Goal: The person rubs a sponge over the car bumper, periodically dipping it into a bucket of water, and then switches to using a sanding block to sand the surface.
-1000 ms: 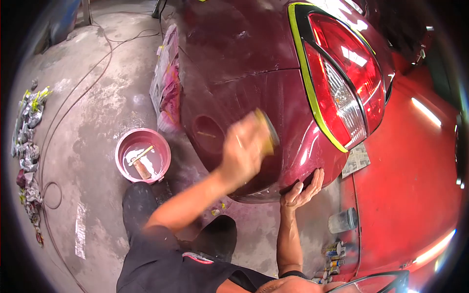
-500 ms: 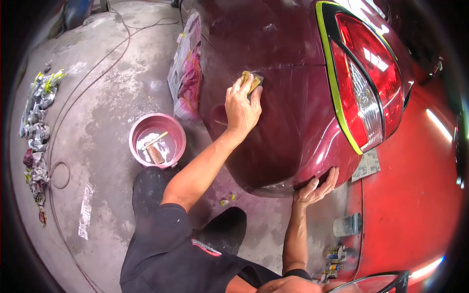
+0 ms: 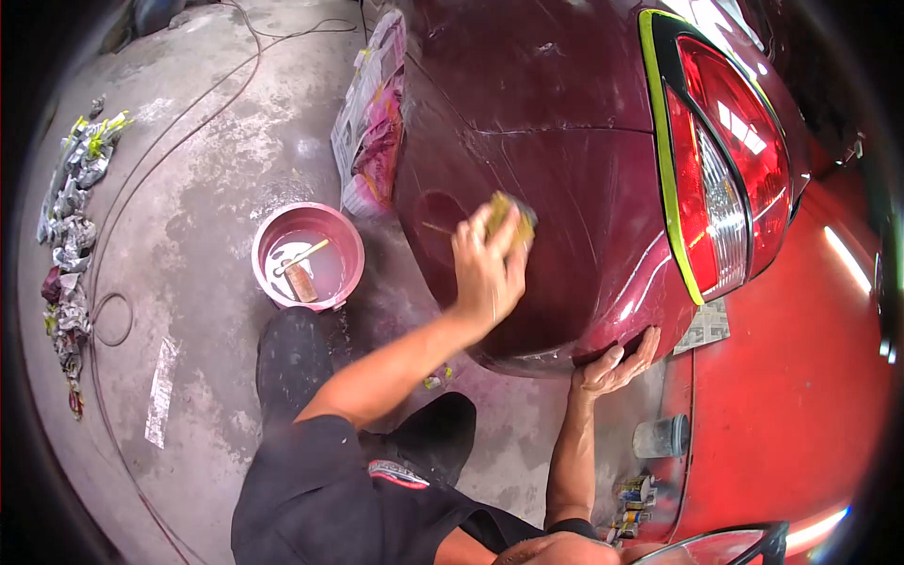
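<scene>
A yellow sponge (image 3: 499,209) with a dark grey side is gripped in my left hand (image 3: 488,273), fingers over its top and the near edge. It lies against the dark red rear panel (image 3: 574,217) of a car, below a fine seam; its underside is hidden. Both hand and sponge are slightly blurred. My right hand (image 3: 617,365) rests with fingers stretched out on the lower corner of the bumper, holding nothing. Lime-green masking tape (image 3: 673,212) edges the red and clear tail light (image 3: 725,179), to the right of both hands.
A pink basin (image 3: 353,264) of cloudy water, with a brush-like tool in it, stands by my left knee. Paint-stained masking paper (image 3: 372,132) hangs at the panel's left. Hose (image 3: 132,193), crumpled paper (image 3: 71,245), a grey bucket (image 3: 661,437) and cans (image 3: 636,490) are on the floor.
My left hand has moved the sponge down the panel, toward me and slightly right. My right hand stays at the bumper corner. The whole view has shifted a little.
</scene>
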Tool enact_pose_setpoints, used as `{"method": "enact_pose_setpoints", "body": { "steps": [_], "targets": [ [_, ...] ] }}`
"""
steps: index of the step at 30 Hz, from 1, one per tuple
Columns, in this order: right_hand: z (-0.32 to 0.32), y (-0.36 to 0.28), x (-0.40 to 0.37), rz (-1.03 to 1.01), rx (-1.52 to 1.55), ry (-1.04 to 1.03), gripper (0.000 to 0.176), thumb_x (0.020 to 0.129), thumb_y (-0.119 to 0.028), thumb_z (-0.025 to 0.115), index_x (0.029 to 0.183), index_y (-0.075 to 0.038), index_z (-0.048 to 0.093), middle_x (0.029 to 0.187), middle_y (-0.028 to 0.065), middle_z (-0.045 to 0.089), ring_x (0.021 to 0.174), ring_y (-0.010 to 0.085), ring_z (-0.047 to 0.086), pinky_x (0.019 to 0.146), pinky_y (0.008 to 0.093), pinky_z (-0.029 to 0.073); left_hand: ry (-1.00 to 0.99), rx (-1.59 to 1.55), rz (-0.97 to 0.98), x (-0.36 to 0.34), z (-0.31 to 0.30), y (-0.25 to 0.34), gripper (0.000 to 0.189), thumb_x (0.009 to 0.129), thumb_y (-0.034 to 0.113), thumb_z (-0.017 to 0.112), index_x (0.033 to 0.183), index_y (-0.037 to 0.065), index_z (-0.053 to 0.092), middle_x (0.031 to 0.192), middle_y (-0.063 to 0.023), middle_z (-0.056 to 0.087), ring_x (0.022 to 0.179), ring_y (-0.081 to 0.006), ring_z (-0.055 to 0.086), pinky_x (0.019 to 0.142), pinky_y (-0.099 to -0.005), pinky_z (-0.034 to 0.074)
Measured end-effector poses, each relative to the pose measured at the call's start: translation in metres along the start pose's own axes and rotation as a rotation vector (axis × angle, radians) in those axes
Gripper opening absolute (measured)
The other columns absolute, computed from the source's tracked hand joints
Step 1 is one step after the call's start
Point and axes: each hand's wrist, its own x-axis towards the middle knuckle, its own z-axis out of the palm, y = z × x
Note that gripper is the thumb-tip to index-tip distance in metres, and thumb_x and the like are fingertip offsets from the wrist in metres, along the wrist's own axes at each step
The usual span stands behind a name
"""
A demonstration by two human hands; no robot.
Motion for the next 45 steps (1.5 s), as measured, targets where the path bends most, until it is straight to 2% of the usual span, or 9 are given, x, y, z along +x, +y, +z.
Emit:
{"method": "enact_pose_setpoints", "body": {
  "steps": [6, 11, 14, 18, 22, 28, 36, 40, 45],
  "targets": [
    [-0.002, 0.001, -0.001, 0.006, -0.019, -0.002, 0.061, 0.099, -0.038, 0.045, 0.136, 0.010, 0.051, 0.141, 0.0274, 0.050, 0.133, 0.0414, 0.045, 0.114, 0.0515, 0.031, 0.117, 0.076, -0.198, 0.125, 0.034, -0.086, 0.034, 0.090, 0.019, 0.066, 0.118, 0.000, 0.068, 0.113, -0.0251, 0.066, 0.106, -0.0426, 0.061, 0.093, -0.0486, 0.047],
    [0.001, 0.001, 0.000, 0.009, -0.015, 0.017, 0.062, 0.099, -0.040, 0.045, 0.136, 0.010, 0.052, 0.141, 0.0279, 0.050, 0.134, 0.0416, 0.045, 0.113, 0.0514, 0.031, -0.018, -0.059, 0.118, -0.004, -0.007, 0.004, 0.048, 0.076, 0.003, 0.073, 0.123, 0.001, 0.067, 0.129, -0.0237, 0.060, 0.116, -0.0418, 0.055, 0.098, -0.0505, 0.043],
    [0.002, 0.003, 0.002, 0.001, -0.022, 0.011, 0.062, 0.099, -0.040, 0.045, 0.135, 0.009, 0.052, 0.141, 0.0277, 0.050, 0.133, 0.0416, 0.045, 0.113, 0.0515, 0.032, -0.020, 0.087, 0.142, 0.033, 0.001, -0.031, 0.041, 0.079, 0.012, 0.072, 0.119, 0.003, 0.070, 0.131, -0.0225, 0.060, 0.117, -0.0411, 0.055, 0.098, -0.0482, 0.043],
    [0.000, -0.001, 0.002, 0.017, 0.002, 0.024, 0.060, 0.099, -0.038, 0.046, 0.135, 0.010, 0.053, 0.140, 0.0279, 0.051, 0.133, 0.0418, 0.046, 0.113, 0.0519, 0.032, 0.081, 0.054, -0.221, 0.111, 0.021, -0.074, 0.030, 0.090, 0.015, 0.064, 0.114, -0.001, 0.070, 0.114, -0.0261, 0.064, 0.105, -0.0444, 0.060, 0.091, -0.0494, 0.048],
    [0.000, 0.000, 0.003, -0.001, -0.002, 0.007, 0.061, 0.098, -0.038, 0.047, 0.136, 0.010, 0.052, 0.141, 0.0283, 0.049, 0.134, 0.0419, 0.044, 0.114, 0.0521, 0.031, -0.049, 0.022, 0.051, -0.006, -0.010, 0.008, 0.041, 0.076, 0.008, 0.073, 0.116, 0.004, 0.071, 0.125, -0.0212, 0.062, 0.115, -0.0405, 0.057, 0.097, -0.0473, 0.043],
    [-0.001, -0.002, 0.001, 0.036, 0.017, -0.004, 0.062, 0.098, -0.039, 0.047, 0.137, 0.010, 0.051, 0.142, 0.0285, 0.049, 0.135, 0.0419, 0.043, 0.114, 0.0520, 0.030, 0.020, 0.165, -0.102, 0.109, 0.012, -0.082, 0.033, 0.092, 0.020, 0.064, 0.121, 0.005, 0.069, 0.122, -0.0236, 0.064, 0.105, -0.0427, 0.061, 0.088, -0.0509, 0.049],
    [0.000, 0.004, -0.002, 0.005, -0.003, 0.008, 0.060, 0.099, -0.038, 0.047, 0.136, 0.010, 0.052, 0.141, 0.0288, 0.050, 0.134, 0.0420, 0.045, 0.114, 0.0525, 0.031, -0.088, -0.002, 0.282, 0.015, -0.018, -0.025, 0.046, 0.074, 0.004, 0.069, 0.120, 0.007, 0.070, 0.127, -0.0198, 0.060, 0.114, -0.0385, 0.057, 0.097, -0.0464, 0.042],
    [-0.001, 0.000, 0.000, 0.029, -0.008, 0.013, 0.060, 0.098, -0.038, 0.048, 0.135, 0.009, 0.052, 0.140, 0.0279, 0.051, 0.133, 0.0416, 0.045, 0.113, 0.0521, 0.032, 0.077, 0.083, -0.100, 0.119, 0.024, -0.079, 0.033, 0.090, 0.019, 0.064, 0.120, 0.005, 0.068, 0.113, -0.0235, 0.065, 0.095, -0.0419, 0.062, 0.085, -0.0518, 0.047],
    [0.001, 0.003, -0.001, 0.012, 0.003, 0.027, 0.059, 0.098, -0.036, 0.047, 0.136, 0.009, 0.052, 0.141, 0.0281, 0.050, 0.133, 0.0421, 0.046, 0.113, 0.0526, 0.032, -0.031, -0.015, 0.165, -0.030, -0.011, 0.028, 0.045, 0.079, 0.015, 0.068, 0.122, 0.004, 0.067, 0.126, -0.0236, 0.059, 0.108, -0.0404, 0.055, 0.092, -0.0500, 0.042]
  ]
}}
